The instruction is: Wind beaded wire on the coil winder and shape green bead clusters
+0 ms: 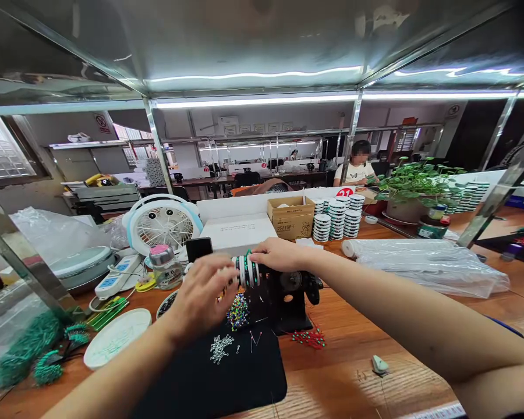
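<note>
White-and-black disc stack (247, 272) is right between my hands, above the far part of the black mat (244, 378) and just left of the small black machine (300, 311). Discs stand on edge, set side by side, so the stack's long axis runs roughly level, left to right across my view. Right end points at the machine, left end at my left hand (203, 291). Green line (247, 262) shows on the discs, mostly over the top and toward the right end.

Right hand (277, 254) comes in from the right, over the top: fingertips at the stack's upper edge, by the green, so the stack sits below and left of them. Can't tell if those fingers are pinched on the line or just resting.

Left fingers are bent and blurred beside the stack's left end; stack is just right of them. Can't tell if they touch it or are closed on anything.

Below the stack on the mat: multicoloured beads (239, 311), then small metal pieces (220, 348) nearer me. Red pieces with green bits (310, 337) lie on the bench (327, 378), near side of the machine.
</note>
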The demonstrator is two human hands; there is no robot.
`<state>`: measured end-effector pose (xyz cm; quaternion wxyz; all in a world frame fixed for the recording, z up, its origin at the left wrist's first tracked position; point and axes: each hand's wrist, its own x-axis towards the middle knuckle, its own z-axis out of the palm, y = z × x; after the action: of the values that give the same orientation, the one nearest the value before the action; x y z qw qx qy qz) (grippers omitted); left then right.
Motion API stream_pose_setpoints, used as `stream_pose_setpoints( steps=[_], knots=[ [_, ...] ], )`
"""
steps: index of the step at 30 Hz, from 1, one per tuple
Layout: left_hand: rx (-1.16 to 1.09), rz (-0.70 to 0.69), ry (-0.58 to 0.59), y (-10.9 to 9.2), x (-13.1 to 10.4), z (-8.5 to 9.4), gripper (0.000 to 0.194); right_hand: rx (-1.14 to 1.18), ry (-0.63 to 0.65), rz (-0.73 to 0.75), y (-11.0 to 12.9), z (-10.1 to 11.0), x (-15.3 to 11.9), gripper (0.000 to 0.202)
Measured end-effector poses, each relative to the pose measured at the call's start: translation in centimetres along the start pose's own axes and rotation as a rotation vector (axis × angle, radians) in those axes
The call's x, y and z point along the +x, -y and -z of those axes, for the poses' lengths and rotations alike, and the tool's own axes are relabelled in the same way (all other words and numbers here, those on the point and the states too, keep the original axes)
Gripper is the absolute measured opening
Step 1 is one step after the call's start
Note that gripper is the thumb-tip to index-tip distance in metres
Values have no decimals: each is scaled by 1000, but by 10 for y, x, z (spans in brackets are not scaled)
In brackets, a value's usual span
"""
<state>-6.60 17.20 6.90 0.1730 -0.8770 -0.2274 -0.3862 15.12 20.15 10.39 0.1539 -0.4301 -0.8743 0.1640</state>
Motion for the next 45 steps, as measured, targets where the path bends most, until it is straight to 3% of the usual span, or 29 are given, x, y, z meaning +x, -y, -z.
stream_pose_setpoints(
  steps=[2, 6, 11, 16, 19, 22, 27, 32, 38, 40, 43, 44, 45],
  knots=[
    [84, -133, -3, -9, -21, -4, 31, -30, 39, -27, 2, 4, 3, 38],
    [181, -144, -22, -9, -35, -19, 36, -43, 67, -76, 4, 6, 3, 43],
    [160, -153, -1, -6, -25, -27, 38, -62, 44, -78, 2, 1, 1, 45],
    [11, 90, -217, -15, -1, -13, 28, -93, 56, -66, 3, 0, 3, 42],
    [3, 57, -249, -22, 4, -3, 29, -116, 67, -48, 3, 0, 4, 43],
    [41, -105, -152, -28, -12, -2, 37, -137, 69, -50, 1, 0, 4, 47],
    [66, -261, 1, -23, -40, -20, 36, -143, 78, -30, 2, 2, 2, 48],
    [178, -194, 151, -13, -28, -31, 28, -154, 88, -27, 3, 1, 3, 43],
    [101, -154, 334, -7, -11, -23, 28, -157, 57, -78, 4, 10, 5, 36],
    [40, -103, 401, -3, -2, -18, 22, -168, -96, -123, 14, 9, -6, 44],
    [-189, 52, 520, 7, 19, -8, 12, -114, -534, -67, 40, -11, -34, 44],
    [-303, 115, 571, 11, 27, -5, 8, -74, -587, 7, 50, -24, -44, 39],
    [-423, 174, 632, 17, 35, -3, 6, -32, -550, 89, 58, -40, -51, 34]
  ],
)
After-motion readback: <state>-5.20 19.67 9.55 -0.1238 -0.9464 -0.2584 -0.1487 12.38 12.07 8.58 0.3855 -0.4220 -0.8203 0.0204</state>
